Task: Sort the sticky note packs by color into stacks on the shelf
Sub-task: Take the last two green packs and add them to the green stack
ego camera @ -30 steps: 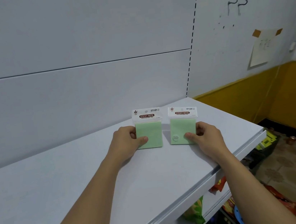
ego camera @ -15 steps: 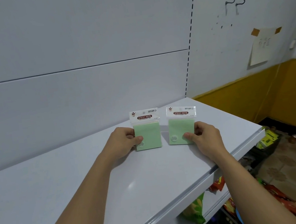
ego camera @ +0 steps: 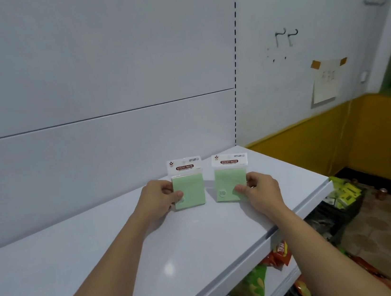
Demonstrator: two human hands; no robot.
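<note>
L hand (ego camera: pixel 157 197) pinches L pack (ego camera: pixel 190 190) at its left edge, thumb on the green front, other fingers curled behind. R hand (ego camera: pixel 261 190) pinches R pack (ego camera: pixel 230 180) at its lower right corner, thumb on front, fingers behind. Both packs are green w/ white "STICKY NOTE" headers, held upright, fronts to camera, side by side w/ a narrow gap btwn them, not touching. They sit low over the white shelf (ego camera: pixel 104 259), near its back right corner; can't tell if bottom edges touch it. Snack bags (ego camera: pixel 252 287) show on lower shelves. Taped paper (ego camera: pixel 325 81) hangs on the wall at right.
</note>
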